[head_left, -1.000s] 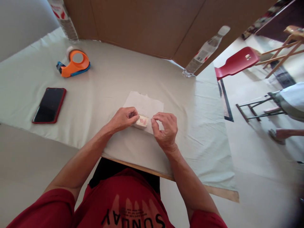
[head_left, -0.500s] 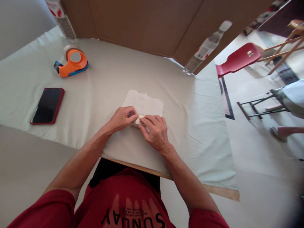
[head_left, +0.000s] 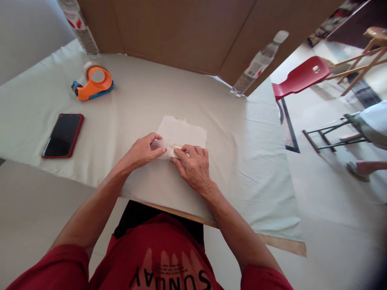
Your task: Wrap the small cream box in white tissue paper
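A thin white sheet (head_left: 183, 131) lies flat, its near edge turned over a small pale bar (head_left: 177, 150) whose exact kind I cannot make out. My right hand (head_left: 195, 165) has its thumb and fingers closed on the bar, pressing it to the cloth. At the left end of the folded white part (head_left: 161, 150) is my left hand (head_left: 143, 152). Its thumb and forefinger are apart, the thumb resting at the fold. My right fingers hide part of the bar.
A red-cased phone (head_left: 62, 135) and an orange tape dispenser (head_left: 96, 83) lie on the left. Plastic bottles, one left (head_left: 83, 34) and one right (head_left: 256, 66), stand by a cardboard panel (head_left: 175, 34). A red chair (head_left: 304, 77) and a seated person are beyond the table.
My left hand has moved left, away from my right fingers, and its thumb and forefinger have parted. More of the folded white part shows. My right hand stays on the bar.
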`<state>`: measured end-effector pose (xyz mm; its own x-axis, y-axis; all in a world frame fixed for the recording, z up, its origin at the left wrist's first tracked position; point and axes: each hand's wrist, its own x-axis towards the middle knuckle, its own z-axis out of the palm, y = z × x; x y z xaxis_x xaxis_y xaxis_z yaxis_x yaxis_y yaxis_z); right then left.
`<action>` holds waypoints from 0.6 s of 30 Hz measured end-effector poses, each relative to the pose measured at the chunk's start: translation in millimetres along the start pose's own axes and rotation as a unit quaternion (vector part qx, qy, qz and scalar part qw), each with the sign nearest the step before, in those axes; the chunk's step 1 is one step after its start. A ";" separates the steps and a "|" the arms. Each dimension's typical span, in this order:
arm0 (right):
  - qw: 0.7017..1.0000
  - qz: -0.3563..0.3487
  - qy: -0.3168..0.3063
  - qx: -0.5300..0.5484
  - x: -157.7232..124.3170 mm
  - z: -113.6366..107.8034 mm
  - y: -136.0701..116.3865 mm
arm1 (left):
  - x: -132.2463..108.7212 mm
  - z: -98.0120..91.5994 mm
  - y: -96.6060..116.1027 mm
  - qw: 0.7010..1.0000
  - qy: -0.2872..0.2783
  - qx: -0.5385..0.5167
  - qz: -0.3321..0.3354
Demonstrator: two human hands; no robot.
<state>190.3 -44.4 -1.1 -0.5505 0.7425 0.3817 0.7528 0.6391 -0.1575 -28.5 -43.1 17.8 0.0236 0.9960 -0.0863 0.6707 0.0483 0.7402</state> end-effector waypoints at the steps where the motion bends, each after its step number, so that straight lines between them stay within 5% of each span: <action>1: 1.000 0.003 0.003 0.000 -0.2 -0.1 -0.6 | -3.3 -2.1 -1.9 1.000 0.001 0.019 -0.001; 6: 1.000 -0.002 0.016 0.000 -0.5 0.9 -3.4 | -8.5 -3.3 -6.4 0.995 0.044 0.088 -0.031; 18: 1.000 -0.006 0.006 -0.009 -0.1 1.7 -4.8 | 25.4 -8.4 -4.7 0.990 -0.008 0.113 -0.088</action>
<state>186.2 -47.1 -2.0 -0.5560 0.7318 0.3941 0.7518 0.6450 -0.1370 -37.4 -17.4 17.7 -0.0978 0.9722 -0.2127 0.8138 0.2011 0.5453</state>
